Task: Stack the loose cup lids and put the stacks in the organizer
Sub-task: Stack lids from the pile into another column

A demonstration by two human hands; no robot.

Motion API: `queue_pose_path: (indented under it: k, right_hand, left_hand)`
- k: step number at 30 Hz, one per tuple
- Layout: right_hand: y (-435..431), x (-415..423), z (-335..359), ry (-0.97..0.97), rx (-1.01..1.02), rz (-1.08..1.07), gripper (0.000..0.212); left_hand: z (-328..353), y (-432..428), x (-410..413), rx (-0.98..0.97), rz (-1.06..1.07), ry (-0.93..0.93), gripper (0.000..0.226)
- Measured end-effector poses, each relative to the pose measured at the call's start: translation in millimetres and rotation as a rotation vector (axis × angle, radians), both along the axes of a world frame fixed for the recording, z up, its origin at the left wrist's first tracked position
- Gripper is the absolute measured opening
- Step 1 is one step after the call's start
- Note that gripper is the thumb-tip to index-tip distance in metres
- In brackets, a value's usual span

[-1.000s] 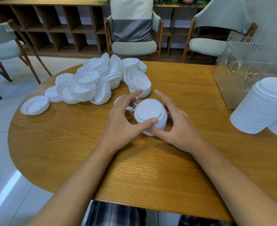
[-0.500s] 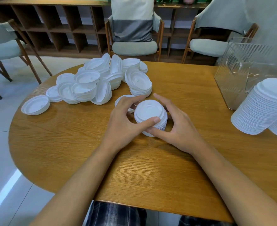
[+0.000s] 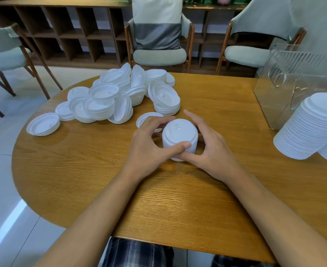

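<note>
Your left hand (image 3: 145,149) and right hand (image 3: 210,151): bare, forearms too. Dark plaid cloth (image 3: 137,253) on your lap, 6 o'clock.

You're drawing your left hand (image 3: 145,149) and right hand (image 3: 210,149) tighter round the small lid stack (image 3: 179,134), left fingers (image 3: 158,121) curling behind it.

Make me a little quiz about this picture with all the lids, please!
1. True or false: the left hand and right hand both touch the short stack of white plastic cup lids.
2. Where does the clear ribbed plastic organizer stand? A) at the right of the round wooden table B) on the floor C) on a chair
3. Fill in: the loose heap of white lids lies to the ___ of the hands.
Key: 1 true; 2 A; 3 left.
</note>
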State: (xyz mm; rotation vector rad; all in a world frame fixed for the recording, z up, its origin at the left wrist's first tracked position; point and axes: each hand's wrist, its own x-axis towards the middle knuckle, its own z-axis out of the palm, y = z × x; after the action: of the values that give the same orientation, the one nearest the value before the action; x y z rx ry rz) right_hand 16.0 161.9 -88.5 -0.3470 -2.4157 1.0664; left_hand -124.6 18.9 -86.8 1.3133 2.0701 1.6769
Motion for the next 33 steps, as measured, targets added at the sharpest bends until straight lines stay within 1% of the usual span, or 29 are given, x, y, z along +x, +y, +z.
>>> queue_pose_path:
  k: [3, 8, 14, 16, 17, 19, 21, 24, 27, 30, 33]
  right_hand:
    - [0.4, -0.6, 0.0, 0.0, -0.002, 0.01, 0.097]
    - [2.3, -1.8, -4.9, 0.018, 0.024, 0.0, 0.092]
    - [4.1, -1.5, -7.9, 0.02, 0.037, -0.002, 0.093]
    - [2.6, -1.6, -7.4, 0.026, 0.038, -0.01, 0.091]
    - [1.7, -2.0, -7.4, 0.031, 0.041, -0.019, 0.09]
    - [1.7, -2.0, -6.9, 0.034, 0.06, -0.051, 0.09]
    - [3.4, -0.7, -5.2, 0.028, 0.068, -0.091, 0.091]
    - [5.7, 1.3, -4.4, 0.019, 0.05, -0.13, 0.092]
    - [5.7, 1.3, -4.2, 0.008, 0.046, -0.142, 0.092]
    - [5.6, 1.5, -4.1, -0.006, 0.033, -0.141, 0.093]
    - [5.3, 1.4, -3.5, -0.008, 0.035, -0.141, 0.093]
  left_hand:
    - [0.0, 1.2, 1.5, 0.013, 0.023, 0.029, 0.064]
    - [1.6, 1.6, 4.4, -0.006, 0.044, 0.007, 0.059]
    - [-0.8, -0.2, 1.3, -0.056, 0.03, 0.027, 0.062]
    - [-1.3, -3.2, -2.1, -0.067, 0.021, 0.121, 0.064]
    - [-1.7, -5.2, -4.7, -0.064, 0.022, 0.182, 0.061]
    - [-3.4, -9.0, -10.6, -0.035, 0.07, 0.29, 0.049]
    - [-7.4, -9.7, -18.3, -0.02, 0.179, 0.398, 0.037]
    - [-15.7, -7.9, -26.8, -0.137, 0.275, 0.529, 0.031]
    - [-18.7, -8.1, -29.4, -0.204, 0.28, 0.559, 0.026]
    - [-17.7, -8.6, -28.4, -0.206, 0.265, 0.581, 0.027]
    - [-17.9, -7.6, -28.7, -0.183, 0.241, 0.54, 0.03]
